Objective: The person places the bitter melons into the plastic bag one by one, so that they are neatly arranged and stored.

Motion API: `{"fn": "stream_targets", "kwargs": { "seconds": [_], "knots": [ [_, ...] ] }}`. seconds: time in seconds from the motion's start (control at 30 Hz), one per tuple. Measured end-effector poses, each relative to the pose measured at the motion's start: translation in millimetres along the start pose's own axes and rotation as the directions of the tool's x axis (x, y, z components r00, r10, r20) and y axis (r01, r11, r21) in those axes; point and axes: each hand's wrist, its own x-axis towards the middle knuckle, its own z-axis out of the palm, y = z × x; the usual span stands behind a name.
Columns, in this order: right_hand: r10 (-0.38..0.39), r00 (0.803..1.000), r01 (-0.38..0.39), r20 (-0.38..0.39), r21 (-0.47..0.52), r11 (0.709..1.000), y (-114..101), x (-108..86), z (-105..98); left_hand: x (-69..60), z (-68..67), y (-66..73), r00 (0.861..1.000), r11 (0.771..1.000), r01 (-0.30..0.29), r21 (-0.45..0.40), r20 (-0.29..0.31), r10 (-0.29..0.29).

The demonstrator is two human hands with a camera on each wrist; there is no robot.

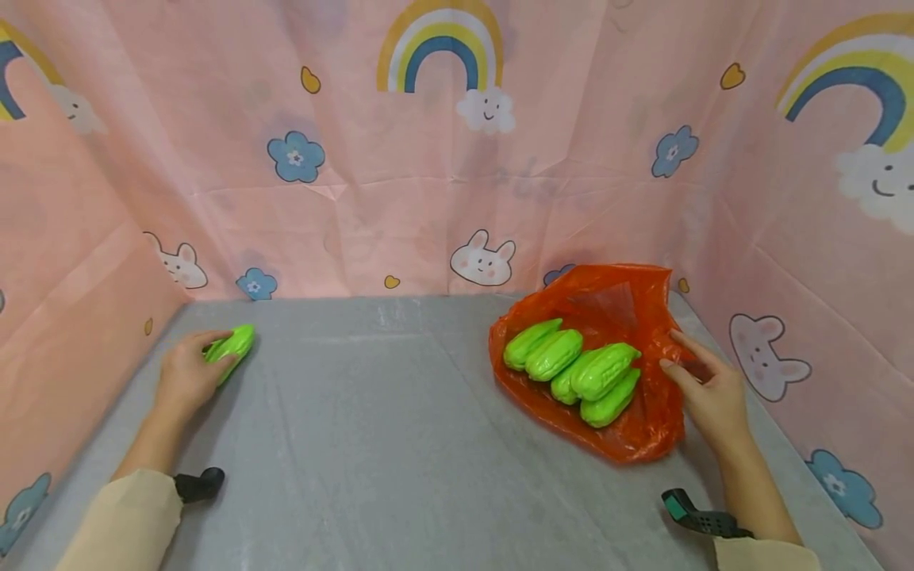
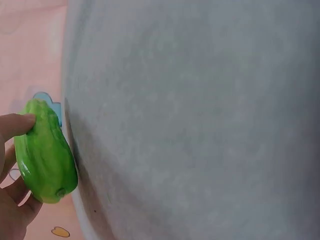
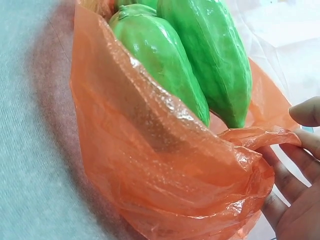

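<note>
At the far left of the table, my left hand (image 1: 187, 369) holds a glossy green gourd-shaped fruit (image 1: 239, 341). In the left wrist view, the thumb lies on one side of this fruit (image 2: 45, 155) and the fingers on the other. On the right stands an orange-red plastic bag (image 1: 653, 404), its mouth spread wide. Several similar green fruits (image 1: 555, 354) lie inside it. My right hand (image 1: 717, 404) grips the bag's right edge. The right wrist view shows the bag (image 3: 135, 170) bunched at the fingers, some of which are behind the film.
A grey cloth-like table surface (image 1: 371, 444) lies between the hands. Pink printed curtains (image 1: 400, 198) hang at the back and both sides. The bag stands close to the back right corner. Black wrist straps (image 1: 703, 519) sit by the sleeves.
</note>
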Motion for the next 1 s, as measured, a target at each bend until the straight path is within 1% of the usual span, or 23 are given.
{"fn": "stream_targets", "kwargs": {
  "seconds": [0.2, 0.3, 0.37, 0.47, 0.53, 0.6, 0.7, 0.83, 1.0],
  "knots": [
    [0.009, 1.000, -0.009, 0.001, -0.003, 1.000, 1.3, -1.2, 0.0, -3.2, 3.4, 8.0, 0.999, 0.998, 0.029, -0.049, 0.015, -0.028],
    [0.012, 1.000, -0.012, 0.000, 0.000, 1.000, 1.1, -1.6, 0.0, -5.0, 4.5, 12.1, 0.999, 0.996, 0.034, -0.083, 0.008, -0.033],
    [0.014, 1.000, -0.014, 0.002, -0.001, 1.000, 1.1, -1.3, -0.2, -6.1, 4.7, 15.6, 1.000, 0.995, 0.017, -0.100, -0.014, -0.019],
    [0.021, 1.000, -0.021, 0.005, -0.007, 1.000, 1.6, 0.0, -0.4, -6.7, 5.1, 23.0, 0.998, 0.992, -0.006, -0.129, -0.062, -0.003],
    [0.024, 1.000, -0.023, 0.008, -0.006, 1.000, 2.0, 0.9, -0.2, -6.6, 4.7, 30.3, 0.995, 0.986, 0.004, -0.165, -0.100, -0.021],
    [0.023, 1.000, -0.023, 0.008, -0.010, 1.000, 2.2, 1.4, 0.0, -5.9, 4.3, 38.9, 0.990, 0.976, 0.035, -0.213, -0.123, -0.063],
    [0.021, 1.000, -0.021, 0.000, -0.009, 1.000, 1.7, 1.0, 0.3, -3.7, 4.3, 53.2, 0.985, 0.956, 0.066, -0.286, -0.133, -0.108],
    [0.023, 1.000, -0.024, -0.009, -0.025, 0.999, -0.3, -0.3, -0.5, -1.3, 7.5, 71.2, 0.986, 0.938, 0.062, -0.340, -0.124, -0.110],
    [0.025, 1.000, -0.025, 0.010, -0.049, 0.998, -1.7, 0.3, -2.8, -1.6, 14.9, 92.6, 0.984, 0.918, 0.061, -0.393, -0.128, -0.121]
  ]
}}
